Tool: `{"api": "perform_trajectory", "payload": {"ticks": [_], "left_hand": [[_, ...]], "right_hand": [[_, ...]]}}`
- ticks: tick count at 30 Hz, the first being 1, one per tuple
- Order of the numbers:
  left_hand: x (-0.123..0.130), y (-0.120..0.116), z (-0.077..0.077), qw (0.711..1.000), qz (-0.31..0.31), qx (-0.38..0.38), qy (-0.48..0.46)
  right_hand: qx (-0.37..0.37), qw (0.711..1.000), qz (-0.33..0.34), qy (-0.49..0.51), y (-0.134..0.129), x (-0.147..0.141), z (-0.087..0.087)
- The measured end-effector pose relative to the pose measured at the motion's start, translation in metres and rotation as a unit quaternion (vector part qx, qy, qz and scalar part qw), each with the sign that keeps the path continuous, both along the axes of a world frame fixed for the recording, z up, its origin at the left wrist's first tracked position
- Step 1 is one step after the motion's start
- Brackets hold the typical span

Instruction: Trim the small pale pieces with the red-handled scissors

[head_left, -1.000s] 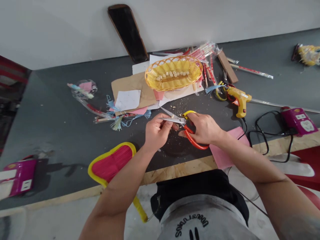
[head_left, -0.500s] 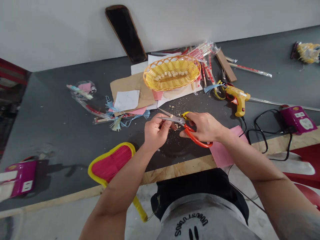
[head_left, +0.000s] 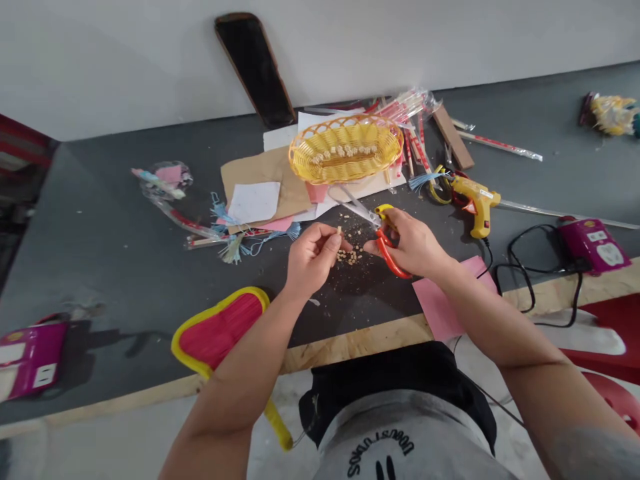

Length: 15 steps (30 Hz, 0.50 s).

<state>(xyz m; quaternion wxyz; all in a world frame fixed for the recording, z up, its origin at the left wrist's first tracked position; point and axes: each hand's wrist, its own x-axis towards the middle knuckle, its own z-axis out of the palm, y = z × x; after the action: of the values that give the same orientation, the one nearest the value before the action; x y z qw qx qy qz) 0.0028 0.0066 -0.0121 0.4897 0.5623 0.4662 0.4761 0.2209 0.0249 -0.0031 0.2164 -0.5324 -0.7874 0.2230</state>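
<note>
My left hand (head_left: 315,257) pinches a short piece of pale wooden stick (head_left: 339,231) that pokes up between thumb and forefinger. My right hand (head_left: 415,243) is wrapped round the handles of a pair of scissors (head_left: 393,257), one red and one yellow. The blades point away and to the left, apart from the stick. Below, on the dark table, lies a small heap of cut bits (head_left: 353,255) among crumbs. Beyond the hands, a yellow woven basket (head_left: 345,175) holds a row of small pale pieces.
A yellow hot glue gun (head_left: 477,200) lies to the right, near a purple power socket box (head_left: 593,247) and its black cable. Pink paper (head_left: 440,310) is under my right forearm. A pink and yellow fan-shaped thing (head_left: 220,330) overhangs the front edge. A phone (head_left: 255,70) leans on the wall.
The scissors have drawn back to the right, off the stick, and their blades now point farther away from me. The left hand stays nearly in place with the stick.
</note>
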Motion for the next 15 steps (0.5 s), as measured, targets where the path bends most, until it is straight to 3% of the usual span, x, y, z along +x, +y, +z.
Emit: {"api": "perform_trajectory", "payload": {"ticks": [5, 15], "left_hand": [[0.0, 0.0, 0.001, 0.999, -0.008, 0.01, 0.042], [-0.006, 0.004, -0.005, 0.98, 0.049, 0.081, 0.175]], "right_hand": [[0.053, 0.988, -0.072, -0.128, 0.009, 0.01, -0.01], [0.039, 0.976, -0.015, -0.214, 0.015, 0.031, -0.004]]}}
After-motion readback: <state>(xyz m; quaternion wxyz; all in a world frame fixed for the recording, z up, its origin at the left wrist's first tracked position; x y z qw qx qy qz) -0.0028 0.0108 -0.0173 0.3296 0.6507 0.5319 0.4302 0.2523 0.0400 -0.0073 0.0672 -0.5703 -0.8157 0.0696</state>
